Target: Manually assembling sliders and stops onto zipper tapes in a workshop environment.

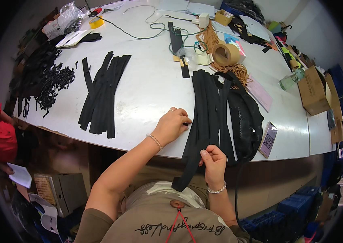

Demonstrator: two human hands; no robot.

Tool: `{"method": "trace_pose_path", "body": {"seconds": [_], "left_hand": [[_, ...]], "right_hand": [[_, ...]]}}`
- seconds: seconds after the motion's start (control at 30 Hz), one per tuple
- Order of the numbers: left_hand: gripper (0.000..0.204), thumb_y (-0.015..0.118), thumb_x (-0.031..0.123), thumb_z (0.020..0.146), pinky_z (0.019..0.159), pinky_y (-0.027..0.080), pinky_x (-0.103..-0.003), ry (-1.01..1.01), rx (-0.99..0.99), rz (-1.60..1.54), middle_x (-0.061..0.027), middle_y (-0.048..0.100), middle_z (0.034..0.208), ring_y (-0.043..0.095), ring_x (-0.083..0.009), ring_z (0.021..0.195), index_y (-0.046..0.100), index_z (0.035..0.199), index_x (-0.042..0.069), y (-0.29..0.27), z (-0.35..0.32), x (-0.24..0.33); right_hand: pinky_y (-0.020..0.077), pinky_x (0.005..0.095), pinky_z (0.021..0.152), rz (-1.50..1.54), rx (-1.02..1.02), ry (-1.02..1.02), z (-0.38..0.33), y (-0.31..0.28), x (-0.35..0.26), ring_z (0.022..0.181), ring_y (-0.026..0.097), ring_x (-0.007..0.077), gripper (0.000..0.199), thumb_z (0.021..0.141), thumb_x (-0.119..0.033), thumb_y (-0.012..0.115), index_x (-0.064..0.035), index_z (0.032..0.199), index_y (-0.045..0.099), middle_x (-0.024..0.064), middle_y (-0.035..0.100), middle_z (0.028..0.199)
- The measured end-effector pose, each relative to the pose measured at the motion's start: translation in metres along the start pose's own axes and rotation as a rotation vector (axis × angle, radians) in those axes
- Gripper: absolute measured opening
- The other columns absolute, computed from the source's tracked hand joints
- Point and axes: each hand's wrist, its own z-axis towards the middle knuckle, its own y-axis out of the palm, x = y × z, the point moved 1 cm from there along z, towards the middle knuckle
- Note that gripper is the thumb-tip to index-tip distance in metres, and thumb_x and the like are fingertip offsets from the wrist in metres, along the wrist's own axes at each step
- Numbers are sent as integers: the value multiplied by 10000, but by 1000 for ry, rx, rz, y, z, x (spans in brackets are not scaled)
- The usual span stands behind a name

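Note:
My right hand (214, 162) pinches a black zipper strip (189, 172) near the table's front edge. The strip's lower end hangs over the edge toward my body and curls up. My left hand (174, 124) is closed just left of the strips, with a small black piece (185, 124) at its fingertips, too small to name for sure. Beside both hands lies a long bundle of black zipper strips (206, 107), running away from me across the table. A black bag (245, 121) lies right of this bundle.
Another stack of black strips (106, 95) lies to the left, beside a heap of small black zipper pulls (54, 87). Right of the bag is a phone (268, 139). Farther back are a tape roll (225, 54), brown cord (236, 73), a bottle (291, 79) and a cardboard box (314, 91).

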Motion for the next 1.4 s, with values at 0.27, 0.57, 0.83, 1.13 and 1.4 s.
{"method": "trace_pose_path", "body": {"seconds": [0.27,0.57,0.83,1.13,1.4], "left_hand": [[151,564,113,874,598,510,-241,-571,2,-730,-63,633,858,628,-128,742,633,962,12,-24,-25,7],[236,567,118,885,674,530,-209,-692,65,-1351,-68,614,895,618,-124,779,586,1078,-17,-46,-72,25],[287,546,201,905,685,517,-206,-699,35,-1584,-31,609,867,585,-86,761,590,1107,2,-48,-87,24],[278,569,108,884,724,507,-218,-721,112,-1534,-29,588,914,569,-78,803,569,1136,-9,-52,-90,32],[315,660,-74,742,759,508,-228,-455,357,-929,-51,597,943,590,-95,842,602,1046,-11,-52,-89,43]], "right_hand": [[421,156,500,21,-72,38,3,9,1,571,506,31,130,835,16,581,3,952,526,6,547,753],[416,164,494,-20,-215,79,7,34,-3,576,505,43,128,832,30,573,15,951,529,7,536,745],[425,160,480,-43,-243,100,3,44,-6,568,502,39,125,814,38,575,1,927,535,10,538,740],[409,155,484,-56,-268,86,2,47,-6,575,494,23,110,823,29,578,14,927,547,0,547,741],[461,179,569,-62,-283,14,4,44,0,620,533,55,104,816,34,543,6,916,537,20,566,778]]}}
